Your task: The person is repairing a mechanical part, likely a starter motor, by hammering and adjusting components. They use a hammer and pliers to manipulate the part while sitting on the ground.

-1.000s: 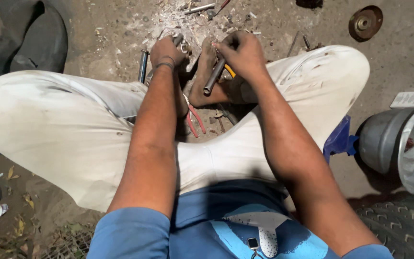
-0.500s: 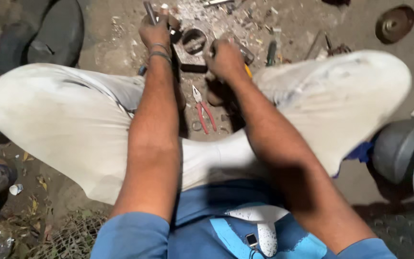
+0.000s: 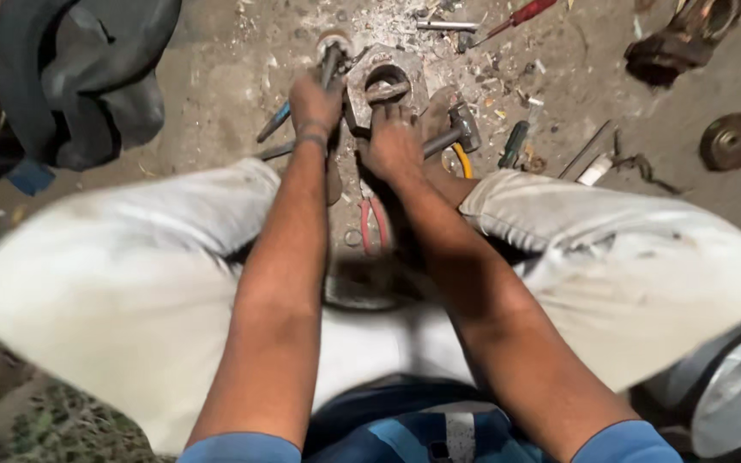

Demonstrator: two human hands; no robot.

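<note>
The metal ring part (image 3: 385,83), a rusty grey housing with a round hole, lies on the dusty ground at the far middle of the scene, between the person's spread knees in pale trousers (image 3: 130,283). Around it the ground is littered. A hammer (image 3: 454,130) lies just right of it, head to the far right, with a yellow-handled tool (image 3: 463,161) beside it and a dark green-handled screwdriver (image 3: 513,144) a little farther right. Farther off lie a red-handled screwdriver (image 3: 521,15) and a short metal rod (image 3: 446,26). A round rusty disc (image 3: 735,141) sits well apart to the right, and a brown worn metal piece (image 3: 683,39) at the far right. Red-handled pliers (image 3: 373,225) lie near, between the two forearms. Dark rubber tyres (image 3: 79,77) fill the far left corner, and a grey metal vessel (image 3: 735,403) shows at the near right edge.

The left hand (image 3: 316,105) is curled tight around a dark metal bar (image 3: 330,62) that stands just left of the ring part, touching its edge. The right hand (image 3: 394,141) rests on the near rim of the ring part, fingers bent over it; whether it also grips the hammer handle beneath cannot be told.
</note>
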